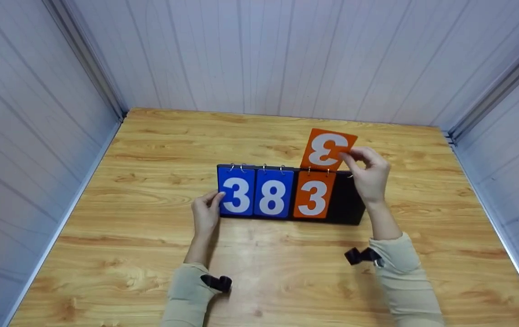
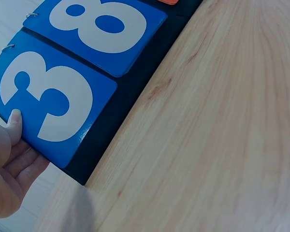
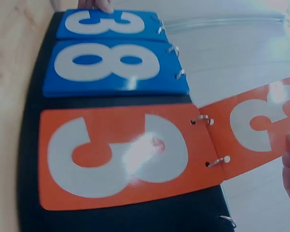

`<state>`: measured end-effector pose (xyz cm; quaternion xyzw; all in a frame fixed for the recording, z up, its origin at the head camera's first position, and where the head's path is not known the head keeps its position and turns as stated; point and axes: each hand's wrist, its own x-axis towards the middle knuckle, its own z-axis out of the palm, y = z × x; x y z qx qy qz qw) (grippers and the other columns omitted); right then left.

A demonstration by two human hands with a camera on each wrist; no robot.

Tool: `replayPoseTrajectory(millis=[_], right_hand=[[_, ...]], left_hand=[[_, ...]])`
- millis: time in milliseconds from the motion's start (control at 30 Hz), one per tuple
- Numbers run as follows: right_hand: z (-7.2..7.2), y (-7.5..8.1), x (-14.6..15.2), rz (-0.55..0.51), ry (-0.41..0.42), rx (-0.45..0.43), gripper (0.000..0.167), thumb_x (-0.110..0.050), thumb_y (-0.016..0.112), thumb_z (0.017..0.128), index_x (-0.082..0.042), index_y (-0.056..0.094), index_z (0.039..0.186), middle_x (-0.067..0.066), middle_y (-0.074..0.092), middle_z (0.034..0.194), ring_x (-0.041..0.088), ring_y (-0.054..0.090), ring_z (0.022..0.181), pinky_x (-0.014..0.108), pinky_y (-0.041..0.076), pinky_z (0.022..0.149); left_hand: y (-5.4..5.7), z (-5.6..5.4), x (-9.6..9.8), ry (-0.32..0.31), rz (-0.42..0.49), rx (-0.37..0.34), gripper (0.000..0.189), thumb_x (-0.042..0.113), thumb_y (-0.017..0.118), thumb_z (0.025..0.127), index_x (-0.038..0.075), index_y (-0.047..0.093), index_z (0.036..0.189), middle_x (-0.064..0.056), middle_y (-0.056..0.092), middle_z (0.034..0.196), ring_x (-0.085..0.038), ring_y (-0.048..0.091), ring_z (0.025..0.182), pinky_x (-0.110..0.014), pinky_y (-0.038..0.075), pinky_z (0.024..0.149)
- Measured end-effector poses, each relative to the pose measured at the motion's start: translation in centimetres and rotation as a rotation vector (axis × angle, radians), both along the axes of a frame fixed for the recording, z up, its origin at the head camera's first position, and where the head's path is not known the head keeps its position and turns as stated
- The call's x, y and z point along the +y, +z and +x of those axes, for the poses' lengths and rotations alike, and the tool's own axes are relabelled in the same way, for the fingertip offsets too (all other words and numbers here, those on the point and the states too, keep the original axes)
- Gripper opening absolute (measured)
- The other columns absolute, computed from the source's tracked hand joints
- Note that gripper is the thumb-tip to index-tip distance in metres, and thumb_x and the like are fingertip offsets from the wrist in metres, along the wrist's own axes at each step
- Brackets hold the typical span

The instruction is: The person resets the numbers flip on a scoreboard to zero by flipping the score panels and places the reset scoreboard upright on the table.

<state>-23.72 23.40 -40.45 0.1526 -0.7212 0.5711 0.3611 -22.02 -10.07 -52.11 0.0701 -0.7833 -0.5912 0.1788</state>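
Note:
A black flip scoreboard (image 1: 346, 202) stands on the table, leaning back. My left hand (image 1: 205, 214) pinches its left edge, thumb over the blue card with a 3 (image 2: 53, 96). Beside that hangs a blue card with an 8 (image 1: 273, 193). An orange card with a 3 (image 3: 116, 159) hangs third along, while the far-right slot shows bare black backing and a ring (image 3: 228, 221). My right hand (image 1: 371, 175) pinches the edge of another orange card (image 1: 327, 149), swung up above the rings with its 3 upside down.
The wood-grain table (image 1: 141, 254) spreads around the scoreboard. Pale panel walls (image 1: 264, 54) enclose it at the back and both sides. Black wrist mounts (image 1: 217, 282) sit on both beige sleeves (image 1: 407, 290).

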Motion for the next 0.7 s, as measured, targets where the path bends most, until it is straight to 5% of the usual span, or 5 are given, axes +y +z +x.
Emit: replayPoseTrajectory(millis=[167, 400, 700], right_hand=[[-2.1, 0.8, 0.0, 0.050, -0.075, -0.084, 0.009, 0.018, 0.079, 0.087, 0.020, 0.072, 0.092, -0.021, 0.073, 0.084, -0.012, 0.060, 0.076, 0.008, 0.051, 0.075], [-4.7, 0.8, 0.0, 0.145, -0.161, -0.208, 0.014, 0.008, 0.082, 0.091, 0.018, 0.075, 0.098, 0.032, 0.077, 0.090, -0.019, 0.054, 0.070, 0.005, 0.047, 0.072], [-6.3, 0.3, 0.1, 0.277, -0.181, -0.444, 0.019, 0.003, 0.080, 0.095, 0.017, 0.076, 0.106, 0.036, 0.076, 0.097, -0.007, 0.052, 0.069, 0.005, 0.042, 0.068]], left_hand=[[-0.1, 0.1, -0.1, 0.008, -0.006, 0.008, 0.014, -0.006, 0.073, 0.100, -0.019, 0.077, 0.105, -0.034, 0.078, 0.103, -0.018, 0.073, 0.085, -0.008, 0.049, 0.071], [0.2, 0.0, -0.1, 0.004, -0.004, 0.005, 0.015, -0.005, 0.073, 0.100, -0.018, 0.078, 0.105, -0.034, 0.078, 0.102, -0.014, 0.071, 0.081, -0.007, 0.048, 0.068], [0.0, 0.0, -0.1, 0.000, -0.014, 0.012, 0.015, -0.006, 0.072, 0.101, -0.019, 0.077, 0.105, -0.034, 0.078, 0.102, -0.027, 0.075, 0.086, -0.007, 0.048, 0.069]])
